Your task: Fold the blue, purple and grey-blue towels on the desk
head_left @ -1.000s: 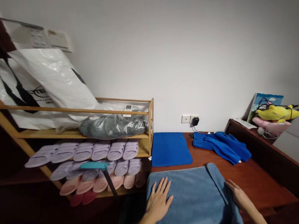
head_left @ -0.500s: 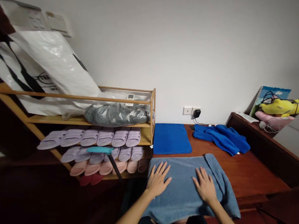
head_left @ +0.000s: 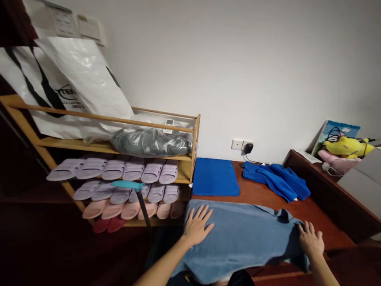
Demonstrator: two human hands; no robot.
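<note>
A grey-blue towel lies over the near edge of the brown wooden table, part of it hanging down toward my lap. My left hand rests flat on its left part, fingers spread. At the towel's right end, where the cloth is bunched and raised, my right hand touches it with its fingers apart. Behind the towel lies a flat, folded blue cloth. To the right of that, a loose crumpled blue cloth lies near the wall.
On the left stands a wooden shoe rack with several rows of slippers and white bags on top. A teal-topped pole leans in front. A plug sits in the wall socket. A raised ledge at right holds a yellow plush toy.
My right hand has moved right, from the towel's middle to its right end, and the towel's right part has spread and shifted. The left hand stays in place; the view has turned slightly.
</note>
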